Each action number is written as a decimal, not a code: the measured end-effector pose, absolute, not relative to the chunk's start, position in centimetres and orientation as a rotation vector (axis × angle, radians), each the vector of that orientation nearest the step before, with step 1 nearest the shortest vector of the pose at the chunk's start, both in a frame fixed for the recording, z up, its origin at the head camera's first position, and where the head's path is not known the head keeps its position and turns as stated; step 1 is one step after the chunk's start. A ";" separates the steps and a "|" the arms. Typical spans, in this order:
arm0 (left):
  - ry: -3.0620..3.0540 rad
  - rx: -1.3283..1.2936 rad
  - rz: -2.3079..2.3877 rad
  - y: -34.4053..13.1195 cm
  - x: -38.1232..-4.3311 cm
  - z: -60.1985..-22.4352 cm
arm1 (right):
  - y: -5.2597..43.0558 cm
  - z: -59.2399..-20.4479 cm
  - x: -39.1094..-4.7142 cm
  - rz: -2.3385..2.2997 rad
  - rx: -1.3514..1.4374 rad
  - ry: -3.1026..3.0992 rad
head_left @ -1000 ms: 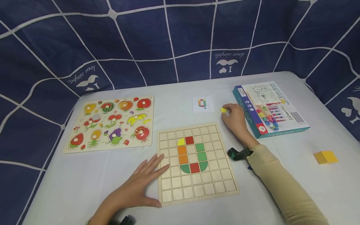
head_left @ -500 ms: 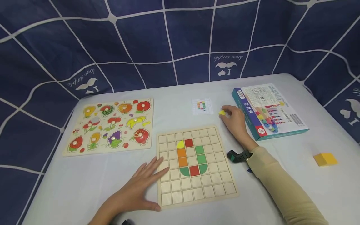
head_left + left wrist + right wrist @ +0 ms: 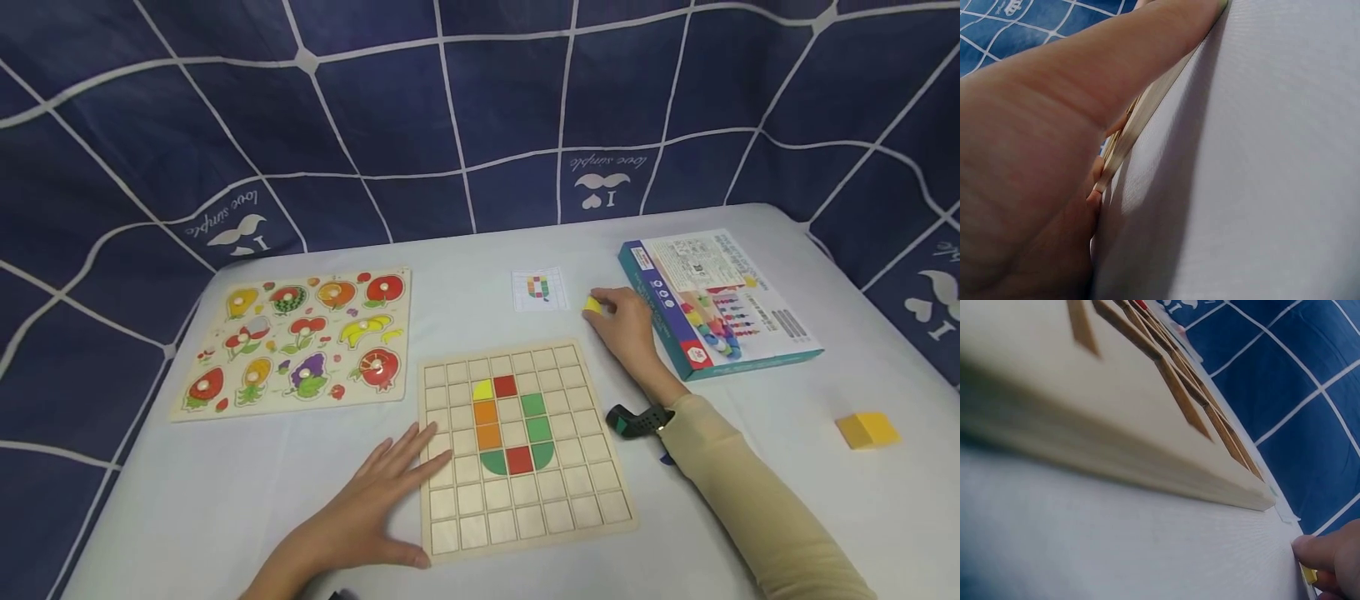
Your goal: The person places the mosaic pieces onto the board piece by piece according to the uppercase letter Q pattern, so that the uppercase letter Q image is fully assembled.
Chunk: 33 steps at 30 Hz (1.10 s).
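A wooden grid board (image 3: 457,521) lies on the white table with a ring of coloured tiles in its cells: a yellow quarter-round tile (image 3: 483,389), red, orange and green ones. My left hand (image 3: 367,508) rests spread at the board's left edge, fingertips over the outer cells and thumb by the near corner. Beyond the board's far right corner, my right hand (image 3: 626,325) pinches a small yellow tile (image 3: 592,305) between thumb and fingers; its full shape is hidden. In the right wrist view that yellow tile (image 3: 1309,574) shows below the thumb. A pattern card (image 3: 539,289) lies left of this hand.
A fruit peg puzzle (image 3: 296,342) lies at the left. Right of my right hand lies a flat teal toy box (image 3: 723,300). A yellow block (image 3: 867,430) sits at the far right. Blue checked cloth (image 3: 510,108) hangs behind the table.
My right hand has shifted slightly left and stays by the card, with the yellow tile turned in its fingers. The left hand keeps its place. The head view has tilted up slightly.
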<state>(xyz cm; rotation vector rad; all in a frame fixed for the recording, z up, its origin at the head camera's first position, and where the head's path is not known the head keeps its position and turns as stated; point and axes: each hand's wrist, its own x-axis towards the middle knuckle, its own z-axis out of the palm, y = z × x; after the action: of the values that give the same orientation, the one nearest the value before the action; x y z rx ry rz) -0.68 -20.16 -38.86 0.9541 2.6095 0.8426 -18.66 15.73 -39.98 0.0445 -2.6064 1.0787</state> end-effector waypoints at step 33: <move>2.570 0.910 0.877 -20.2 -0.6 -38.6 | 15.6 -38.8 -18.2 1.222 0.045 -2.583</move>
<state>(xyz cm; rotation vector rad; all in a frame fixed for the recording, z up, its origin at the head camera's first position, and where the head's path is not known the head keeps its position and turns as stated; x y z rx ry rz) -0.57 -20.19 -38.61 0.9102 2.5699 0.8768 -18.16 15.62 -38.79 0.0448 -2.5825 1.2218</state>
